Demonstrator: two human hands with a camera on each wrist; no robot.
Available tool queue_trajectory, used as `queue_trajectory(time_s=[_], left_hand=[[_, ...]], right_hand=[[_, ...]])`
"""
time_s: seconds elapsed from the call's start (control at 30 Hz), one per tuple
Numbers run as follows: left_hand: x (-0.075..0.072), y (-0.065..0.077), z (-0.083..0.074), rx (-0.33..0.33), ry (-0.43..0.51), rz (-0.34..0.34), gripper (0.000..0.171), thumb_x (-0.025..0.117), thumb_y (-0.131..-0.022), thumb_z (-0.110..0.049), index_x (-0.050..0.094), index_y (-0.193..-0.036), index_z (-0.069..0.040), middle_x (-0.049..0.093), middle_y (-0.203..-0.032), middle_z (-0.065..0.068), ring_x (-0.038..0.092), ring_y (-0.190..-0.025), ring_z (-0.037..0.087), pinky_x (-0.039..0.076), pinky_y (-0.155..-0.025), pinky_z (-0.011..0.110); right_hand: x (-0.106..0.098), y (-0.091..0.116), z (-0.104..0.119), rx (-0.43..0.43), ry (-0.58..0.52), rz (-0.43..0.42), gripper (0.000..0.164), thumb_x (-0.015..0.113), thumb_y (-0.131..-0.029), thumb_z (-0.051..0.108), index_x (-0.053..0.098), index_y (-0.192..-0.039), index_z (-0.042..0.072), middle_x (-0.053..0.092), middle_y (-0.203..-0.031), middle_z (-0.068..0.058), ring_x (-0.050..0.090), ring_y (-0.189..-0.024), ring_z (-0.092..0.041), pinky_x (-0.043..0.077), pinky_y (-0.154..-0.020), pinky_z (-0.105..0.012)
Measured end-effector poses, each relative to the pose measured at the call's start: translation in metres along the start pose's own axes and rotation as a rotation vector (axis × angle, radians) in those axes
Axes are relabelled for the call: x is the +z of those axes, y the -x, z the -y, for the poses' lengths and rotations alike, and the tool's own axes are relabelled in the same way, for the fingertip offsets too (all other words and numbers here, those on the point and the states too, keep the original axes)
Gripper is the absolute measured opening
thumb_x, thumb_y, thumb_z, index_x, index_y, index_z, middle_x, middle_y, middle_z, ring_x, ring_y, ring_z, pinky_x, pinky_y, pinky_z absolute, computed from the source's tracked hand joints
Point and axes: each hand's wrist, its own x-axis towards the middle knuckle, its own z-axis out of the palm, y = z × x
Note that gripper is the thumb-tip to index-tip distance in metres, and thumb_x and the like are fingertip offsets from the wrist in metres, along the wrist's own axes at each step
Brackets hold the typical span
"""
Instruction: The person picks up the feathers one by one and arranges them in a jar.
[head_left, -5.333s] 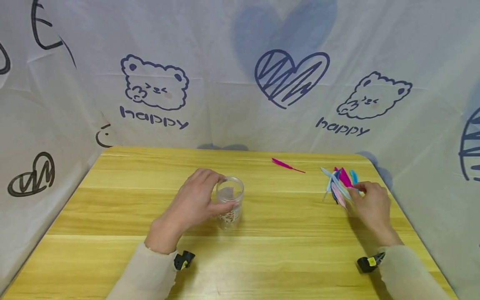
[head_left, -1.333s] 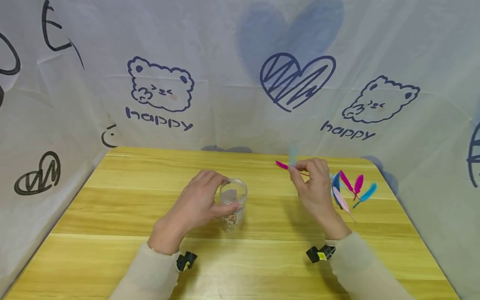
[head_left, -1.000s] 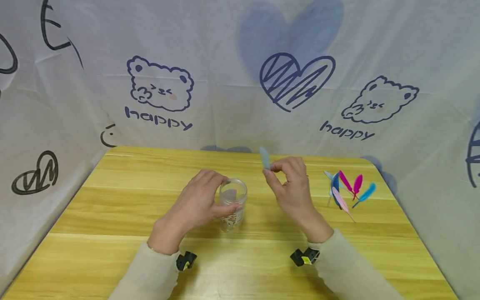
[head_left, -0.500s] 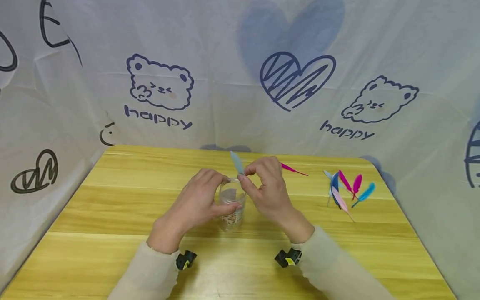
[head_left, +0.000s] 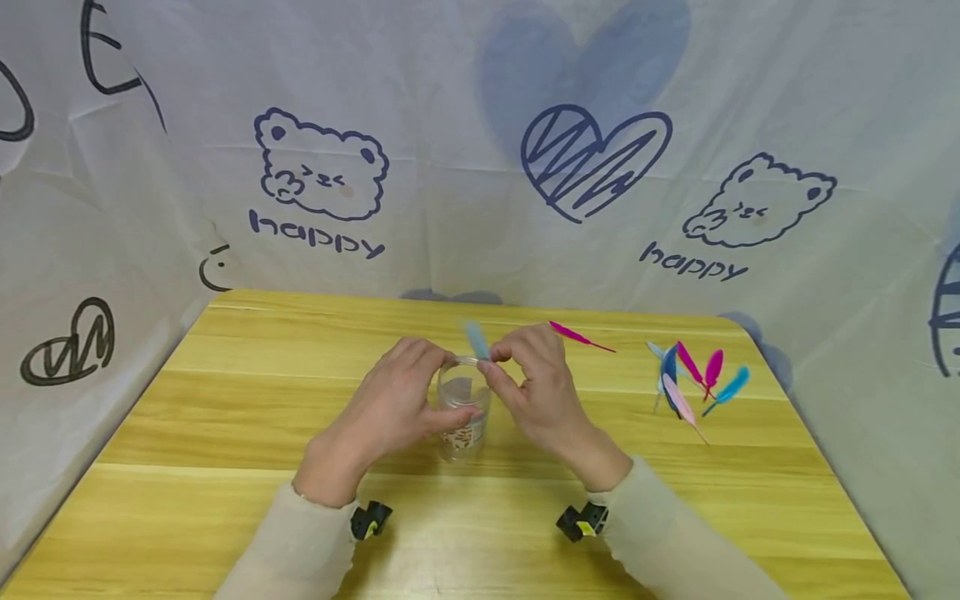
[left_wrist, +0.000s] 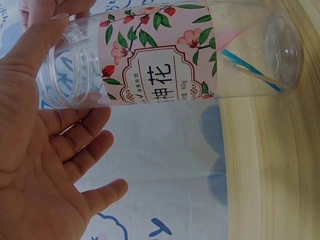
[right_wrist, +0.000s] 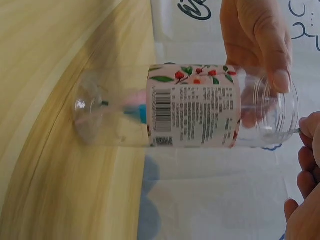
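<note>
A clear plastic jar (head_left: 463, 417) with a pink floral label (left_wrist: 160, 55) stands upright on the table. My left hand (head_left: 393, 400) grips it near the mouth, thumb on the near side. Right at the rim, my right hand (head_left: 536, 383) pinches a light blue feather (head_left: 476, 338) by its lower part, with the vane pointing up. The right wrist view has the pinching fingertips at the jar's mouth; how far the quill reaches inside is hard to tell. Through the wall below the label, a blue feather (left_wrist: 250, 69) and something pink show inside the jar.
A magenta feather (head_left: 573, 333) lies alone behind my right hand. Farther right is a loose group with a pink feather (head_left: 681, 398), a dark blue feather (head_left: 670, 375), a bright blue feather (head_left: 729, 387) and several others. Printed cloth (head_left: 450, 192) hangs behind the table (head_left: 262, 400).
My right hand has come left from the feather group with the light blue feather to the jar's rim. The feather has just dropped slightly. My left hand has stayed on the jar.
</note>
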Motion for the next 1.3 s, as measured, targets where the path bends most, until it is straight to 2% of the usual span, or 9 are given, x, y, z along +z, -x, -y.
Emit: queue_trajectory(time_s=[0.37,1.07,1.3], left_hand=[[-0.0001,-0.0003,-0.0007,-0.003,-0.005,0.008,0.069,0.084,-0.085,-0.057,0.067,-0.128,-0.005,0.067,-0.12,0.006,0.058,-0.117,0.026,0.05,-0.108,0.046],[-0.001,-0.0018,-0.0013,0.002,-0.023,0.006,0.07,0.083,-0.085,-0.059,0.068,-0.128,-0.005,0.068,-0.122,0.007,0.059,-0.119,0.027,0.049,-0.11,0.047],[-0.003,-0.0024,-0.0029,-0.013,0.0,0.017,0.07,0.083,-0.085,-0.058,0.068,-0.128,-0.006,0.068,-0.122,0.006,0.059,-0.12,0.027,0.048,-0.11,0.048]], right_hand=[[-0.0044,0.0038,-0.0056,-0.038,0.051,0.024,0.016,0.083,-0.086,0.005,0.068,-0.09,0.007,0.065,-0.089,-0.003,0.053,-0.091,-0.026,0.041,-0.083,-0.044],[-0.0088,0.0007,-0.0037,-0.011,0.069,0.073,0.016,0.087,-0.085,0.006,0.072,-0.09,0.007,0.066,-0.09,-0.002,0.054,-0.093,-0.025,0.043,-0.085,-0.043],[-0.01,0.0007,-0.0038,-0.015,0.078,0.077,0.016,0.086,-0.084,0.004,0.072,-0.09,0.007,0.067,-0.09,-0.002,0.054,-0.092,-0.024,0.043,-0.085,-0.043]])
